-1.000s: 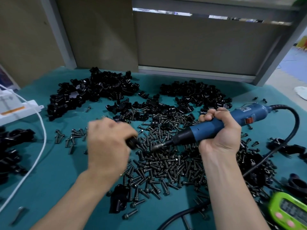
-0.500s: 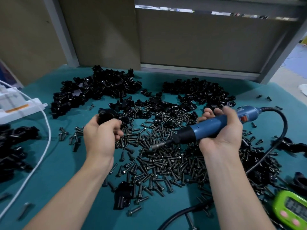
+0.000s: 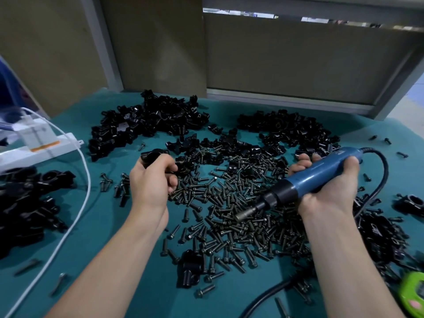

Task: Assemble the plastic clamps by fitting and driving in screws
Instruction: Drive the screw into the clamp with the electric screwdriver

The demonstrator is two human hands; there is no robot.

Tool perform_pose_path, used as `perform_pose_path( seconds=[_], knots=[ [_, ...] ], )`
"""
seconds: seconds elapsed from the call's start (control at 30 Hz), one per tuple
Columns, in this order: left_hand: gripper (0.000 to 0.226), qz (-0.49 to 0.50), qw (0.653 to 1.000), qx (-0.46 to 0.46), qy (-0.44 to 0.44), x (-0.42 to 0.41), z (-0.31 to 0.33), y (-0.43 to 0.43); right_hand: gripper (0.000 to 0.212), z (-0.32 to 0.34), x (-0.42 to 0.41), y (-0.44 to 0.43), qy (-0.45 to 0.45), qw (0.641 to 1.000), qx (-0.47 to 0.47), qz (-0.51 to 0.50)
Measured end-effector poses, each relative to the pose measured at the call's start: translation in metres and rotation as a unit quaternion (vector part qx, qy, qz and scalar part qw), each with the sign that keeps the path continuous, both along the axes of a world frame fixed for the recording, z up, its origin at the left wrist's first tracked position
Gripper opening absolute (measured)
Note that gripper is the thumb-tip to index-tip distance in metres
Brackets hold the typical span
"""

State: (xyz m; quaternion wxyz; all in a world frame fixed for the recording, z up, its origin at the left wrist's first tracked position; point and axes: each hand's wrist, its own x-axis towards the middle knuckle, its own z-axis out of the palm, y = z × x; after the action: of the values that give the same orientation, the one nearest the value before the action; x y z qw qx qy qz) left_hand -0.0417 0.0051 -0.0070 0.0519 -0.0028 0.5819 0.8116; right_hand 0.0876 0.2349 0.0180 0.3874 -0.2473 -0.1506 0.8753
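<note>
My left hand (image 3: 151, 182) grips a black plastic clamp (image 3: 152, 156) that sticks out above its curled fingers, left of the screw heap. My right hand (image 3: 325, 187) is wrapped round a blue electric screwdriver (image 3: 314, 177); its black nose and metal bit (image 3: 246, 213) point down-left over the screws. A broad heap of dark screws (image 3: 229, 212) covers the teal mat between my hands. Loose black clamp parts lie in piles at the back left (image 3: 149, 125) and back right (image 3: 286, 131). One clamp (image 3: 191, 267) lies near the front edge of the heap.
The screwdriver's black cable (image 3: 380, 180) loops right and returns along the front. A white power strip (image 3: 39, 148) and white cord (image 3: 85, 196) lie on the left beside more clamps (image 3: 25, 203). A green timer (image 3: 413, 292) sits at the front right. Grey panels wall the back.
My left hand moved away from the screwdriver bit, up and left, and now holds a clamp near the back of the screw heap. The right hand and screwdriver shifted slightly right.
</note>
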Motion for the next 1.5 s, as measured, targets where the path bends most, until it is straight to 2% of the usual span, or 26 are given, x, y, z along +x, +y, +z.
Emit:
perform_pose_path(
  seconds=[0.17, 0.5, 0.73, 0.87, 1.0, 1.1, 1.17, 1.2, 1.23, 1.27, 1.33, 1.4, 1.47, 1.5],
  knots=[
    [0.016, 0.023, 0.999, 0.018, -0.028, -0.008, -0.002, -0.005, 0.047, 0.001, -0.002, -0.001, -0.022, 1.000, 0.013, 0.000],
    [0.018, 0.025, 0.999, 0.026, -0.027, -0.007, 0.001, -0.005, 0.039, 0.007, -0.001, -0.006, -0.070, 0.996, 0.037, 0.028],
    [0.018, 0.014, 1.000, -0.010, -0.021, -0.006, 0.000, -0.009, 0.035, 0.022, -0.005, -0.012, -0.165, 0.982, 0.077, -0.050],
    [0.024, 0.016, 0.999, -0.035, -0.011, -0.012, -0.002, -0.008, 0.028, 0.027, -0.003, -0.014, -0.287, 0.945, 0.118, -0.098],
    [0.027, 0.049, 0.996, -0.073, 0.000, -0.017, -0.003, -0.006, 0.042, 0.020, 0.006, -0.015, -0.359, 0.920, 0.139, -0.075],
    [0.030, 0.078, 0.995, -0.055, -0.004, -0.021, -0.005, -0.008, 0.026, 0.021, 0.009, -0.033, -0.411, 0.873, 0.226, -0.133],
    [0.031, 0.084, 0.995, -0.048, -0.004, -0.024, -0.004, -0.010, 0.034, 0.028, 0.008, -0.055, -0.375, 0.862, 0.313, -0.133],
    [0.032, 0.084, 0.995, -0.048, -0.001, -0.025, -0.004, -0.011, 0.034, 0.032, 0.004, -0.069, -0.355, 0.851, 0.374, -0.101],
    [0.033, 0.084, 0.995, -0.051, -0.001, -0.026, -0.003, -0.011, 0.035, 0.033, -0.002, -0.081, -0.354, 0.819, 0.449, -0.052],
    [0.038, 0.084, 0.995, -0.058, -0.006, -0.025, -0.003, -0.010, 0.037, 0.034, -0.010, -0.093, -0.365, 0.768, 0.526, 0.010],
    [0.055, 0.072, 0.995, -0.072, -0.019, -0.024, -0.005, -0.010, 0.033, 0.030, -0.029, -0.113, -0.410, 0.632, 0.642, 0.143],
    [0.035, 0.072, 0.995, -0.066, -0.001, -0.026, -0.007, -0.010, 0.025, 0.024, -0.048, -0.127, -0.451, 0.508, 0.694, 0.239],
    [0.027, 0.071, 0.995, -0.069, -0.001, -0.027, -0.009, -0.009, 0.017, 0.015, -0.062, -0.133, -0.474, 0.412, 0.729, 0.271],
    [0.027, 0.070, 0.995, -0.073, -0.007, -0.028, -0.009, -0.009, 0.013, 0.010, -0.066, -0.134, -0.481, 0.380, 0.741, 0.275]
  ],
)
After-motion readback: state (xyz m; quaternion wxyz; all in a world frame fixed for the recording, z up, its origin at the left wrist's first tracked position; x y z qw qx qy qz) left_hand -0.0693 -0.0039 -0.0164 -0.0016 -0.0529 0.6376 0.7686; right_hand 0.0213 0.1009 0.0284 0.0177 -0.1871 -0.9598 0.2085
